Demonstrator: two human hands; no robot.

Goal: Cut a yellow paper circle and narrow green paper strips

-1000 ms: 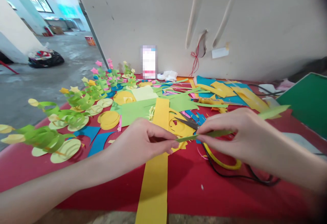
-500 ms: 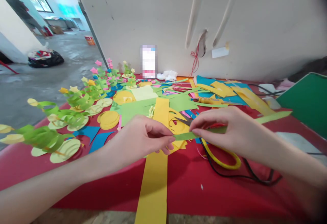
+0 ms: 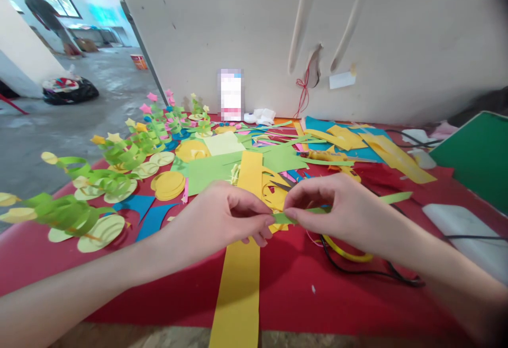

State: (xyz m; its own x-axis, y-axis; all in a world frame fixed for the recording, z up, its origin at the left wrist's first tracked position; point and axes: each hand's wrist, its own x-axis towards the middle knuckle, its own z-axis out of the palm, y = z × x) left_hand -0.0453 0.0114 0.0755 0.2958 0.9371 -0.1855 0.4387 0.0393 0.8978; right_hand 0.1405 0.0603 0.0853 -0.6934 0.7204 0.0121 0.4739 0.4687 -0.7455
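Observation:
A narrow green paper strip (image 3: pixel 282 219) is stretched between my two hands above the table. Its near end is pinched by my left hand (image 3: pixel 238 211), fingers closed. My right hand (image 3: pixel 323 199) pinches it a short way along, and the strip's free end shows beyond the right wrist. Beneath my hands a long yellow paper band (image 3: pixel 238 290) runs to the table's front edge. Scissors (image 3: pixel 282 185) lie just behind my right hand, partly hidden by it. A yellow cable loop (image 3: pixel 349 254) and a black cord lie below the right hand.
Curled green paper plants (image 3: pixel 69 213) on pale round bases line the left side. Yellow discs (image 3: pixel 169 185), green sheets (image 3: pixel 214 170) and scraps cover the middle. A glue gun (image 3: pixel 327 156), a phone (image 3: pixel 230 95) and a green board (image 3: pixel 476 162) stand or lie farther back. A person (image 3: pixel 47 17) is distant left.
My right hand has slid left along the green strip, closer to my left hand, so the strip's free end has drawn left. My left hand stays nearly still.

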